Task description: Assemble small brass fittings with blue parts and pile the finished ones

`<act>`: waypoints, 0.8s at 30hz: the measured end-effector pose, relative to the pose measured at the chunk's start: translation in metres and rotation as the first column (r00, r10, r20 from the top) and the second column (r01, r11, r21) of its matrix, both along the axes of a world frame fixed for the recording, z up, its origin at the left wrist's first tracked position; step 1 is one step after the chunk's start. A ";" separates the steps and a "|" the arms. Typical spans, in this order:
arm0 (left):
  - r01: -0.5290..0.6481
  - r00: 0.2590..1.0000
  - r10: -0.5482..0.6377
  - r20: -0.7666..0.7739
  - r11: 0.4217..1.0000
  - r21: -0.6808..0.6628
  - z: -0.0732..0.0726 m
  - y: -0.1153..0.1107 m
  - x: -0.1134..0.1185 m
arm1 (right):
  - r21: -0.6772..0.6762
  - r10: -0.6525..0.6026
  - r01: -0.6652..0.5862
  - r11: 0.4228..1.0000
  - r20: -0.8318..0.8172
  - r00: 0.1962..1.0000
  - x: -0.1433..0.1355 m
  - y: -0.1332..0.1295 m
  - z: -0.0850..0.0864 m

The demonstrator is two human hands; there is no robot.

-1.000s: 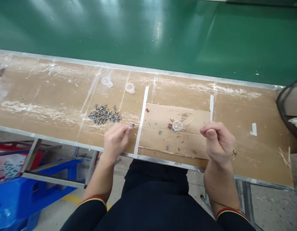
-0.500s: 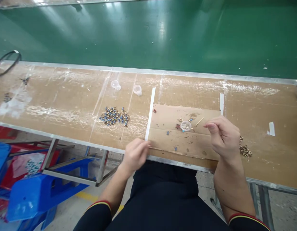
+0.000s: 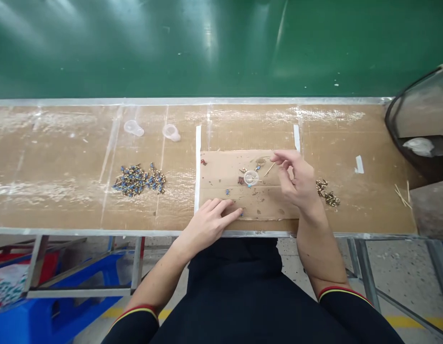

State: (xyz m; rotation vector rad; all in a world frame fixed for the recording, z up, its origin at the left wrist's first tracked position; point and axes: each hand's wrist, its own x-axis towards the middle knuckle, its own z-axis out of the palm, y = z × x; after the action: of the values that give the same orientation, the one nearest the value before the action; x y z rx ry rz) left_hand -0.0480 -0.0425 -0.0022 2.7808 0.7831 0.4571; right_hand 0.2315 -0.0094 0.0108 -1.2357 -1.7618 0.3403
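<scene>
My left hand rests at the front of a cardboard sheet, fingers spread. Its index fingertip meets a tiny blue part. Above the sheet's right side hovers my right hand, with thumb and index finger apart. That index fingertip is at the upper end of a thin wooden stick; whether they touch I cannot tell. Left of the stick stands a small clear cup with another thin stick across it. Small brown pieces and another blue part lie nearby.
Blue-and-brass parts are heaped to the left, brass-coloured parts to the right. Two clear plastic cups lie at the back left. Several thin sticks and a dark cable are far right. A green surface runs behind.
The view has swung to the right. My left hand has uncurled and reached to the blue part at the sheet's front edge. My right hand has opened and come to the stick.
</scene>
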 end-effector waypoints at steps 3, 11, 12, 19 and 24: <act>0.044 0.997 -0.045 -0.068 0.999 -0.009 0.005 0.003 0.006 | -0.068 0.091 -0.082 0.994 0.141 0.986 0.002 0.000 0.005; 0.170 0.974 -0.156 -0.162 0.982 0.078 0.012 0.015 0.024 | -0.128 0.255 -0.230 0.965 0.239 0.937 0.004 0.002 0.008; 0.165 0.976 -0.150 -0.157 0.982 0.090 0.011 0.016 0.025 | -0.118 0.259 -0.236 0.964 0.241 0.935 0.004 0.002 0.006; 0.072 0.996 -0.077 0.032 0.988 0.133 0.006 0.018 0.018 | -0.003 0.191 -0.195 0.981 0.216 0.958 -0.009 0.005 -0.005; -0.034 0.836 0.130 0.534 0.982 -0.187 0.028 0.038 0.011 | 0.103 0.087 -0.117 0.988 0.253 0.963 -0.024 0.006 -0.010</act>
State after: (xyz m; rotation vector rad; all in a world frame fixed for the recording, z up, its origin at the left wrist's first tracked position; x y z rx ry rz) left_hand -0.0368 -0.0046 0.0257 2.2765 0.7535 1.0825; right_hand 0.2073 -0.0033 0.0009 -1.1443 -2.0343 0.1420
